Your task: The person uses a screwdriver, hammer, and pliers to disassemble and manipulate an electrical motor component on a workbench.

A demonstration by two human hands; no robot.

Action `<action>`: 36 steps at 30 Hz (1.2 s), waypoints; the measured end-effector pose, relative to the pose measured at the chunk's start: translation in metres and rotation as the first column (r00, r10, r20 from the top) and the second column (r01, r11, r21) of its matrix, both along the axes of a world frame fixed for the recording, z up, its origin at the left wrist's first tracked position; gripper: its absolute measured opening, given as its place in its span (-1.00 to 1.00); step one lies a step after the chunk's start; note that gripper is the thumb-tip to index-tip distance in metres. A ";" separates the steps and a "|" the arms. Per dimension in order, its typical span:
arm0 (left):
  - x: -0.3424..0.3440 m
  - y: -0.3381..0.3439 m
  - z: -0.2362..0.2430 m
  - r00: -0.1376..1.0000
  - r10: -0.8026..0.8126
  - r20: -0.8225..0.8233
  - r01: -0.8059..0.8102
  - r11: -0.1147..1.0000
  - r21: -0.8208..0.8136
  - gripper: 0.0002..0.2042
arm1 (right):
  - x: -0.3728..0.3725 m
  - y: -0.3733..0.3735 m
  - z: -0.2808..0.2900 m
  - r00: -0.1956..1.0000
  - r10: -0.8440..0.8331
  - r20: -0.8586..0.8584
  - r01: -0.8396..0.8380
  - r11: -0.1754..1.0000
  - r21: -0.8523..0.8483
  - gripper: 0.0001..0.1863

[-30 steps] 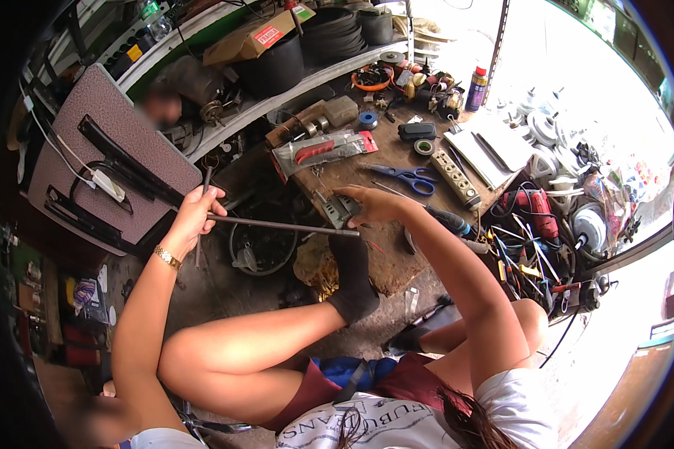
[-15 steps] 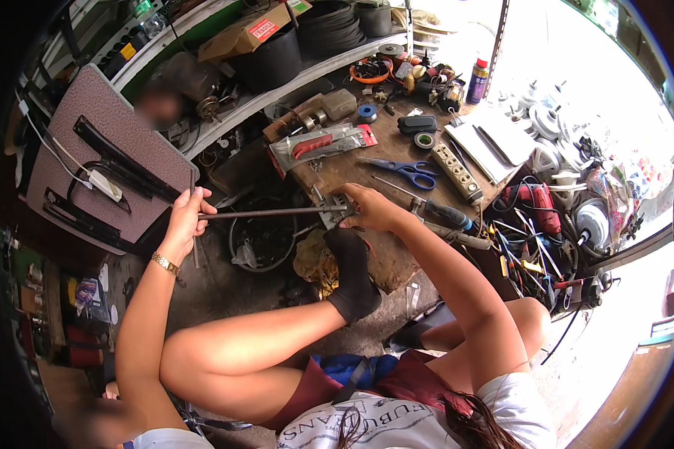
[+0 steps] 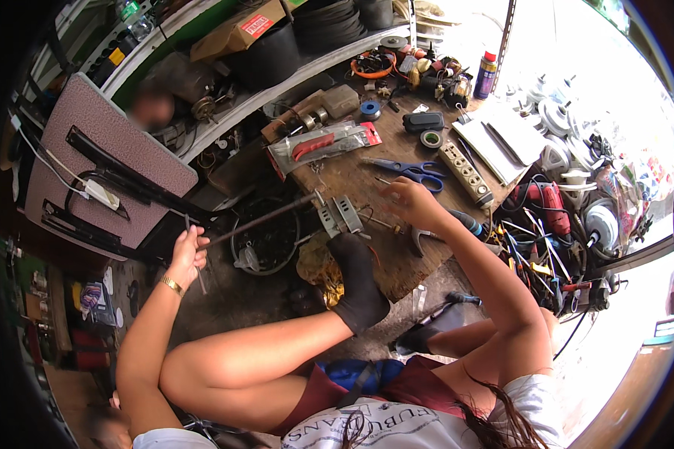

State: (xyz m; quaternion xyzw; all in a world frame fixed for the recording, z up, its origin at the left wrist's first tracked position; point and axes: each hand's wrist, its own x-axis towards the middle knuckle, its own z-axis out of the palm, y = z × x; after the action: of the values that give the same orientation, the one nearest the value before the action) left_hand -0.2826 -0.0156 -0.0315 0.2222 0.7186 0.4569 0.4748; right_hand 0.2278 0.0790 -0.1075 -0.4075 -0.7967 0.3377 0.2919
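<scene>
— What do we hold at the cluttered workbench (image 3: 404,266)?

— Our left hand (image 3: 187,252) wraps its fingers around the cross-handle end of a dark metal rod (image 3: 262,221), which slants up and right above the floor. Its far end reaches the bench's near edge, beside a small grey metal block (image 3: 340,218); we cannot tell whether the two touch.

— And our right hand (image 3: 412,206)?

— It hovers over the bench, right of the block, fingers bent. We cannot tell whether they pinch anything small. Blue-handled scissors (image 3: 410,167) lie just beyond, with a power strip (image 3: 466,173) to their right.

— Below the block?

— Our dark-socked foot (image 3: 358,288), toes just beside it at the bench's edge.
</scene>
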 end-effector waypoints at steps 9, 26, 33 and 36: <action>-0.001 0.001 -0.034 0.995 0.017 0.095 -0.008 0.996 -0.090 -0.75 | 0.004 -0.013 -0.009 0.952 -0.082 0.294 0.029 0.983 0.179 -0.74; 0.003 0.037 -0.016 0.991 -0.128 0.033 0.132 0.960 -0.245 -0.82 | 0.099 -0.023 0.033 0.911 -0.179 0.371 0.055 0.946 0.320 -0.84; 0.065 0.023 -0.004 0.932 -0.323 -0.167 0.274 0.926 -0.260 -0.82 | 0.113 -0.050 0.015 0.874 -0.183 0.451 0.110 0.977 0.184 -0.71; 0.038 0.009 -0.017 0.961 -0.261 -0.097 0.235 0.948 -0.215 -0.86 | 0.097 -0.049 0.021 0.872 -0.233 0.430 0.070 0.930 0.361 -0.61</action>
State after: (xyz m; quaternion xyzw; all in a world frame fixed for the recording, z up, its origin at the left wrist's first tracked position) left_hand -0.2441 -0.0071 -0.0485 0.2895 0.7556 0.3036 0.5031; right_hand 0.3244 0.0299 -0.0862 -0.4828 -0.8539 0.0655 0.1828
